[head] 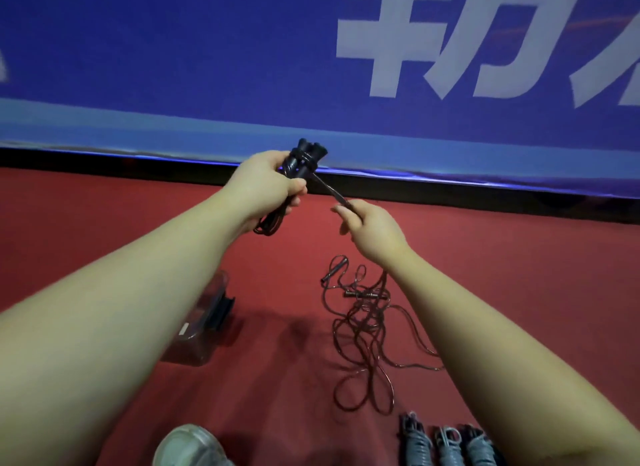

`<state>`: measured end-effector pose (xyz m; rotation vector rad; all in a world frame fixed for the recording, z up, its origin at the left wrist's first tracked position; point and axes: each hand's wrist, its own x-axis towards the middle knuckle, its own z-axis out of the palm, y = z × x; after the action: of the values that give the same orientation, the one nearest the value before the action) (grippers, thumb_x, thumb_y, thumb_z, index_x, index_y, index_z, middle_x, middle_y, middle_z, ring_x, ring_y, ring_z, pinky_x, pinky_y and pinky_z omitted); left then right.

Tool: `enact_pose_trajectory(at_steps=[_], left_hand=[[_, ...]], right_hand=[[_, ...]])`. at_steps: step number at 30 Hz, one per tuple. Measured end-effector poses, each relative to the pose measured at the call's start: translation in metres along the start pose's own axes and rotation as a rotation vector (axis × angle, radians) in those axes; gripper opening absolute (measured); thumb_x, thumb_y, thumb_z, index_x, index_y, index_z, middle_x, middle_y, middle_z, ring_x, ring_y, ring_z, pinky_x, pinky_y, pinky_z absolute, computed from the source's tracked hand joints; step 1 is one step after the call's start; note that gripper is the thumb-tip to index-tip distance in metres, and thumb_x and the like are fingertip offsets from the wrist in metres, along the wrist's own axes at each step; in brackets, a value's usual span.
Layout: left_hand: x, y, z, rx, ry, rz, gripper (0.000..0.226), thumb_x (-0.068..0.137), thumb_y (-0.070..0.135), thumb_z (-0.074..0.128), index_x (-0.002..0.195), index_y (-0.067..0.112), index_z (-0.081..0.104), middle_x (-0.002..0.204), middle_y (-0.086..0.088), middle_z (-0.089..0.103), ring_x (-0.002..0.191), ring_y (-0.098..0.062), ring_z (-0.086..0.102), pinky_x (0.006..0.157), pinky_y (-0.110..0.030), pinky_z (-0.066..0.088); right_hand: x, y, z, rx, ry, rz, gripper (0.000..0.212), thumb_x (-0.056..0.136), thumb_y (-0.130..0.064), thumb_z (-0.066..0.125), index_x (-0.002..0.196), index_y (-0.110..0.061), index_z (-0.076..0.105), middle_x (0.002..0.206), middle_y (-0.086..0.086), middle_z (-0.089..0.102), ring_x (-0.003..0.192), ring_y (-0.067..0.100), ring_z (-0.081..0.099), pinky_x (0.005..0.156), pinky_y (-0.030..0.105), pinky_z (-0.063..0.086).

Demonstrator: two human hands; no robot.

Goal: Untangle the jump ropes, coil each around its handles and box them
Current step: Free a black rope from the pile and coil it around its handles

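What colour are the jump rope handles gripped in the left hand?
The jump rope handles are black, clearest in the head view.

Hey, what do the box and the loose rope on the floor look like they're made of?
The box: clear, glossy plastic probably; the red floor shows through it. The rope: thin, dark, likely plastic-coated cord; it glints and holds springy loops.

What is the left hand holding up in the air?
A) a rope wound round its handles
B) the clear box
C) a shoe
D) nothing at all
A: the left hand grips the black wound-up rope while the right hand pinches its loose end. The shoe and the clear box are down on the floor.
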<state>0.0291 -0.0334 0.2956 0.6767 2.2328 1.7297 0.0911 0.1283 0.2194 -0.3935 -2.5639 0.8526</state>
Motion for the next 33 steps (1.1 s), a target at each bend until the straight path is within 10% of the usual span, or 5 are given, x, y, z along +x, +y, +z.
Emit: enact_pose_trajectory(at_steps=[8,14,20,26,33], left_hand=[[-0.005,0.012,0.008,-0.065,-0.031,-0.068,0.033,0.092,-0.001,0.053,0.114,0.024,0.052,0.075,-0.004,0.063,0.057,-0.012,0.057,0.053,-0.023,0.05],[0.003,0.046,-0.011,-0.135,0.079,-0.03,0.021,0.094,-0.003,0.048,0.089,0.017,0.054,0.072,-0.004,0.057,0.056,-0.013,0.053,0.054,-0.025,0.047],[-0.003,0.055,-0.009,-0.064,-0.023,-0.073,0.016,0.093,-0.003,0.05,0.097,0.012,0.056,0.074,-0.007,0.06,0.054,-0.013,0.055,0.051,-0.024,0.05],[-0.008,0.061,-0.001,0.032,-0.058,-0.104,0.014,0.093,-0.001,0.053,0.091,0.012,0.058,0.071,-0.007,0.06,0.055,-0.015,0.056,0.056,-0.028,0.049],[-0.014,0.079,-0.009,-0.024,-0.071,-0.097,0.01,0.092,-0.001,0.052,0.096,0.007,0.057,0.071,-0.008,0.06,0.056,-0.016,0.057,0.063,-0.033,0.049]], right_hand=[[-0.007,0.024,-0.017,0.891,-0.281,0.13,0.01,0.101,-0.012,0.039,0.097,-0.02,0.043,0.073,-0.001,0.058,0.055,0.01,0.061,0.056,0.026,0.054],[-0.043,0.126,-0.008,-0.19,-0.278,0.275,0.025,0.097,-0.01,0.04,0.078,-0.023,0.049,0.087,0.002,0.061,0.083,0.021,0.058,0.075,0.03,0.044],[-0.019,0.09,-0.024,0.172,0.069,0.324,0.015,0.096,-0.017,0.046,0.09,-0.021,0.059,0.09,-0.001,0.066,0.079,0.016,0.058,0.076,0.029,0.045],[-0.001,-0.039,-0.01,0.394,-0.065,-0.084,0.026,0.089,-0.038,0.06,0.111,-0.024,0.06,0.103,-0.009,0.065,0.09,0.007,0.06,0.078,0.017,0.046],[0.002,-0.073,-0.004,0.647,-0.017,-0.072,0.021,0.094,-0.01,0.045,0.094,-0.021,0.062,0.089,-0.001,0.065,0.084,0.014,0.061,0.082,0.029,0.047]])
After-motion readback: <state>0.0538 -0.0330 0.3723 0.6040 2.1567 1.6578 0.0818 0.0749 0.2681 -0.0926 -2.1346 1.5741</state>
